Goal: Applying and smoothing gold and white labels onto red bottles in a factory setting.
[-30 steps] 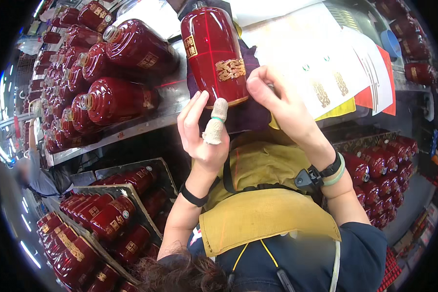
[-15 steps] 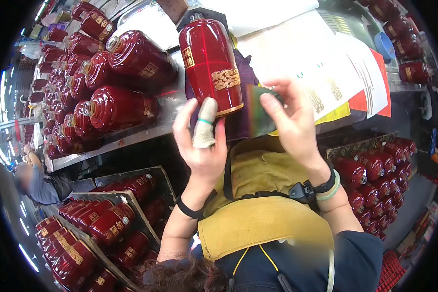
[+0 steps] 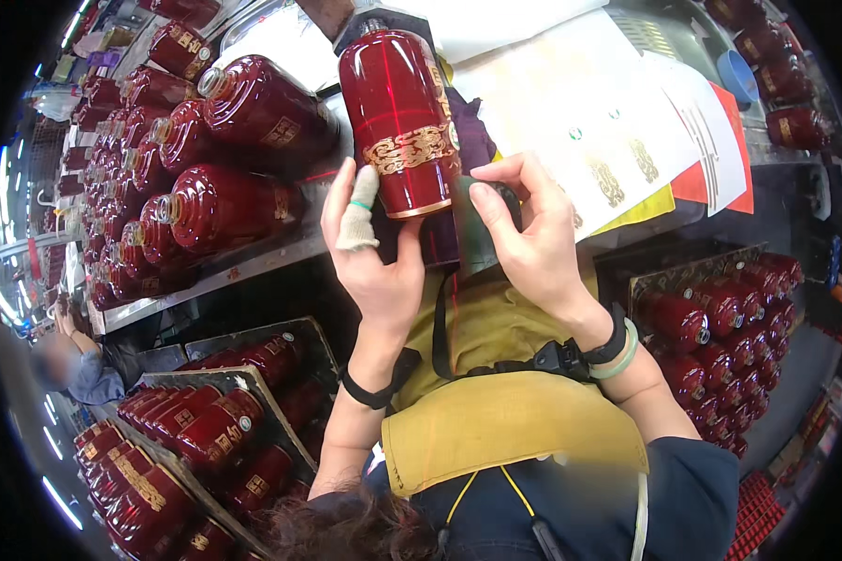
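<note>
A glossy dark red bottle (image 3: 390, 89) with gold ornament lies on its side over dark purple cloth (image 3: 472, 131), its base toward me. My left hand (image 3: 372, 262) cups the base end, thumb at the bottom rim and fingers along the left side. One finger wears a cream cloth cover (image 3: 357, 222) with a green band. In my right hand (image 3: 538, 234), a dark green flat scraper-like piece (image 3: 478, 229) is pinched between thumb and fingers, close against the bottle's right side. Part of this piece is hidden by the fingers. Thin red light lines cross the bottle.
Many red bottles (image 3: 225, 215) crowd the bench on the left. White sheets with gold decals (image 3: 571, 84) lie right of the bottle, over yellow and red sheets. A blue cup (image 3: 737, 77) stands at far right. Crates of bottles (image 3: 688, 327) stand below. Another person (image 3: 89, 365) is at far left.
The bottle has turned about its length, bringing the gold ornament round to the left. My left hand has shifted slightly left; my right hand and the green piece have moved left, closer to the bottle.
</note>
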Available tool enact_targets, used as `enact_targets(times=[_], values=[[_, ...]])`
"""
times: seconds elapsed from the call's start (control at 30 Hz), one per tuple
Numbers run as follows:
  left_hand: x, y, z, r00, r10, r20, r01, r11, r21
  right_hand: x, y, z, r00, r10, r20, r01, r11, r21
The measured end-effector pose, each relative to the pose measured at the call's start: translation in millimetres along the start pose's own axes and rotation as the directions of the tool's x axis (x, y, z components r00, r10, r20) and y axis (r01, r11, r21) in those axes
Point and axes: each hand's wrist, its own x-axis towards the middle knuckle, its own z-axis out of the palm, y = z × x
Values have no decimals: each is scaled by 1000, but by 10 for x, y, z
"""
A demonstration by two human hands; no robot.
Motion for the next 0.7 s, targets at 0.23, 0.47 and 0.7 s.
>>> enact_targets(times=[0.23, 0.47, 0.7], values=[[117, -49, 23, 983, 175, 50, -174, 984, -39, -12, -18, 39, 1000, -27, -5, 27, 999, 27], [52, 95, 9, 988, 133, 80, -135, 990, 27, -9, -2, 14, 1000, 13, -17, -13, 1000, 12], [105, -30, -23, 978, 199, 67, -202, 979, 31, 14, -33, -12, 999, 33, 1, -33, 998, 46]])
